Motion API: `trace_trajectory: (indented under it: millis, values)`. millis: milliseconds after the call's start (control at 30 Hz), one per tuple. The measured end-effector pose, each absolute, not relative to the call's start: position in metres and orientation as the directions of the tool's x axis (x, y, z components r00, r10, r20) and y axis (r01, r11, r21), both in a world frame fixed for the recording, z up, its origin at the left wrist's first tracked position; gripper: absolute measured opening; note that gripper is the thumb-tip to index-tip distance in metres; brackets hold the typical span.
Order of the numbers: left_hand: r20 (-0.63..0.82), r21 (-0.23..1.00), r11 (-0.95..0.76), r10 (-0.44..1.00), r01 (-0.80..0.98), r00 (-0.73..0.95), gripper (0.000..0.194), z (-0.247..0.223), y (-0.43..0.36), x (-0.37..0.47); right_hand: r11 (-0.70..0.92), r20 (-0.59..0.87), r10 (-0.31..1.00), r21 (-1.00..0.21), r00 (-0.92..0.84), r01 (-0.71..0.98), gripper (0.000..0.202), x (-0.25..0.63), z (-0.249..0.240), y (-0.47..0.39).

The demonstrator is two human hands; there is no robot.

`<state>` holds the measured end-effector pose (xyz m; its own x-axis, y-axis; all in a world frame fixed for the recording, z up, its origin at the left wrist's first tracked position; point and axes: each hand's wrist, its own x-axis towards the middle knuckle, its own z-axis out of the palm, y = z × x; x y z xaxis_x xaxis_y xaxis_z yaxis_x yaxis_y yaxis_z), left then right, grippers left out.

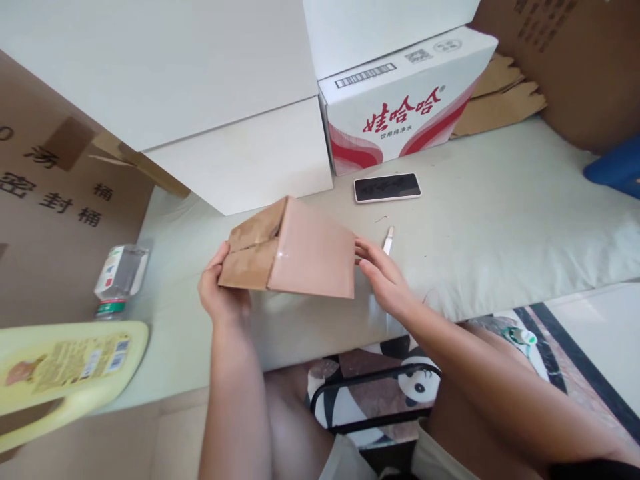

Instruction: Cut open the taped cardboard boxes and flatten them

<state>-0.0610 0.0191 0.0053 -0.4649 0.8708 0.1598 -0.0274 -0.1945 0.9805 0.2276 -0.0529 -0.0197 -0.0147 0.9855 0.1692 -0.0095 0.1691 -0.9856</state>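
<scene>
A small brown cardboard box is held tilted above the pale cloth-covered surface, its taped flaps facing left. My left hand grips its left end, thumb on the near side and the other fingers partly hidden beneath. At the opposite end, my right hand rests its fingertips against the box's right edge, fingers apart and slightly bent. Just beyond the right fingers lies a slim white tool on the cloth. A phone with a dark screen lies farther back.
White cartons and a red-and-white carton stand behind. At left are a clear bottle and a yellow jug. A blue object is at the right edge; a panda-patterned item shows below.
</scene>
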Motion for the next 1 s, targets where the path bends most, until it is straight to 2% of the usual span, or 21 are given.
trace_trajectory:
  millis: [100,200,300,400,500,567,633,767,833,900,967,1000]
  values:
    - [0.035,0.975,-0.146,0.845,-0.167,-0.534,0.034,0.006,0.018,-0.057,0.304,0.296,0.944,-0.952,-0.148,0.037,0.048,0.226,-0.015,-0.054]
    - [-0.065,0.984,-0.012,0.907,-0.18,-0.416,0.042,0.008,0.011,-0.044,0.469,0.433,0.878,-0.862,-0.203,0.192,0.052,0.225,-0.01,-0.058]
    - [-0.233,0.966,0.203,0.951,-0.159,-0.205,0.069,0.004,0.001,-0.031,0.514,0.452,0.852,-0.819,-0.265,0.256,0.057,0.225,-0.008,-0.062]
    - [-0.401,0.915,0.404,0.912,-0.019,0.084,0.092,0.002,-0.008,-0.025,0.522,0.475,0.847,-0.828,-0.237,0.206,0.061,0.23,-0.007,-0.063]
    - [-0.544,0.839,0.507,0.771,0.199,0.33,0.091,0.008,-0.013,-0.026,0.441,0.43,0.897,-0.888,-0.1,0.131,0.062,0.238,-0.008,-0.063]
    - [-0.575,0.818,0.49,0.716,0.301,0.396,0.088,0.015,-0.013,-0.028,0.39,0.388,0.921,-0.919,-0.041,0.057,0.059,0.243,-0.009,-0.062]
    - [-0.565,0.821,0.451,0.733,0.351,0.38,0.084,0.018,-0.011,-0.028,0.355,0.354,0.934,-0.934,-0.035,0.03,0.056,0.246,-0.01,-0.061]
    - [-0.544,0.811,0.386,0.774,0.439,0.324,0.062,0.015,-0.005,-0.024,0.282,0.282,0.959,-0.954,-0.018,0.099,0.056,0.246,-0.013,-0.06]
    - [-0.472,0.836,0.332,0.842,0.438,0.262,0.052,0.009,-0.001,-0.023,0.287,0.288,0.958,-0.953,-0.004,0.092,0.057,0.243,-0.014,-0.06]
    - [-0.297,0.895,0.245,0.951,0.372,0.089,0.047,0.004,0.003,-0.022,0.301,0.301,0.954,-0.951,-0.015,0.067,0.056,0.239,-0.013,-0.059]
    - [-0.046,0.963,0.073,0.993,0.259,-0.11,0.06,0.003,0.004,-0.022,0.3,0.298,0.953,-0.953,-0.051,0.039,0.053,0.235,-0.011,-0.059]
    - [0.083,0.976,-0.05,0.984,0.21,-0.155,0.064,0.004,0.004,-0.021,0.294,0.291,0.953,-0.956,-0.083,0.022,0.051,0.234,-0.009,-0.059]
